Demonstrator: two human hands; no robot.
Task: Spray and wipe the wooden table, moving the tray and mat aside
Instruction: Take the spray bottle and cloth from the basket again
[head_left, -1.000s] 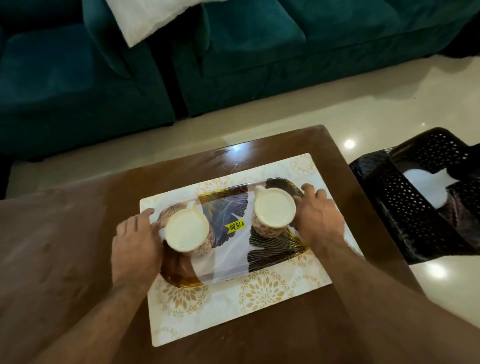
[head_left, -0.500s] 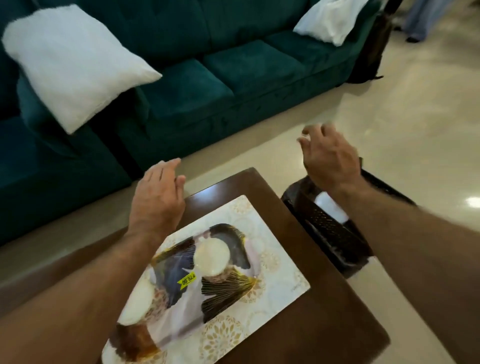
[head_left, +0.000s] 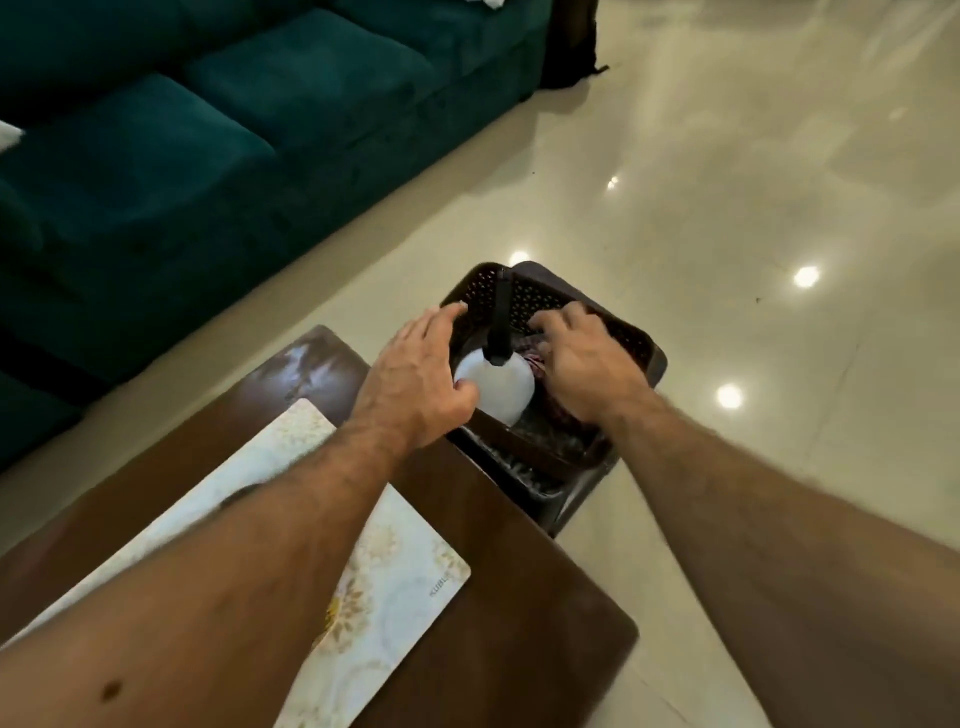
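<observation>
Status, early: both hands in dark basket at table's 1 o'clock, left hand curling on white spray bottle, right hand w/ fingers bent into cloth, grip unclear; mat on wooden table, tray not visible; spraying, wiping, moving not yet done.

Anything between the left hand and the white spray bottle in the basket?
Nothing visible. The left hand is already against the left side of the white spray bottle, inside the dark perforated basket. The bottle's black nozzle stands clear between both hands. The right hand reaches into the basket on the other side, at something dark.
</observation>
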